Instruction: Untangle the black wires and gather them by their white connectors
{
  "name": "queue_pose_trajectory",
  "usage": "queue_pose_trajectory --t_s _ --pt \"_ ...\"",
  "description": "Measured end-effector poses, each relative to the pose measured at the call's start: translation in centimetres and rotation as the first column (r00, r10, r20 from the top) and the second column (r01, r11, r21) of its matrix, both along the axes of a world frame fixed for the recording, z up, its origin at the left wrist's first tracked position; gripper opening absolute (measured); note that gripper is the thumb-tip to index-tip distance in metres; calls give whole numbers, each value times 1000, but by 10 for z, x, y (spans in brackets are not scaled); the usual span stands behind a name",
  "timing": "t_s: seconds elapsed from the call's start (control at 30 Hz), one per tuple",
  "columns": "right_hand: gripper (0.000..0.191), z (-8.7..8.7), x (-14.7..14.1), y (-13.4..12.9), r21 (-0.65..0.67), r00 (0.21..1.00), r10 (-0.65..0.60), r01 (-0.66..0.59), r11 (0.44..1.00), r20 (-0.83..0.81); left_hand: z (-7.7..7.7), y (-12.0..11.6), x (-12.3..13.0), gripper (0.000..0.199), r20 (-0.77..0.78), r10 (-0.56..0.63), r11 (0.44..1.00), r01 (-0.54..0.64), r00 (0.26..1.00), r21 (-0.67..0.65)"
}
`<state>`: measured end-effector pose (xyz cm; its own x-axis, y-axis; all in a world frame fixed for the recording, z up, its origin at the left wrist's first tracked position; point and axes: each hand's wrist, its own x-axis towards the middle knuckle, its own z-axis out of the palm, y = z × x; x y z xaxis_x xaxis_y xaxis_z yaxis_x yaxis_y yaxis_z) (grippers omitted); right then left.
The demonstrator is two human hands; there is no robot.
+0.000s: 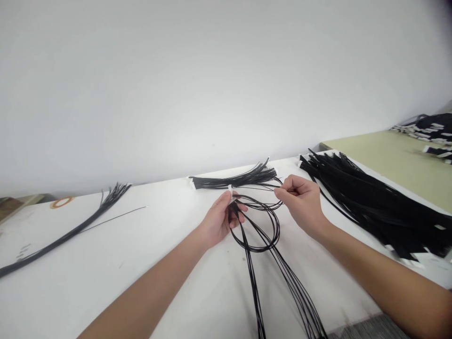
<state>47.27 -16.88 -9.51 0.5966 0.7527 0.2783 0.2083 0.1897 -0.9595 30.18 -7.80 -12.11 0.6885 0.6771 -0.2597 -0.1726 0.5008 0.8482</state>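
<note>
My left hand is closed around a white connector with several black wires running out of it. Some of these wires loop to the right, and others hang down toward the table's front edge. To the right and slightly higher, my right hand pinches the end of one thin black wire between thumb and fingers. Just behind the hands lies a bundle of black wires with white connectors at its ends.
On the white table, a long bundle of loose black wires lies at left, near a tape ring. A large pile of black cables covers the right side. More cables rest on a yellowish table beyond.
</note>
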Motion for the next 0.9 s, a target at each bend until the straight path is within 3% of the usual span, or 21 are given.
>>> queue_pose_trajectory --t_s 0.5,0.9 --pt "22 1 1 0 -10 1000 22 -22 1000 4 1 -1 1 27 -13 -6 1000 6 1000 8" --pt "25 -2 13 6 -51 943 193 -214 975 -270 1 -2 0 30 -3 4 1000 -4 1000 31"
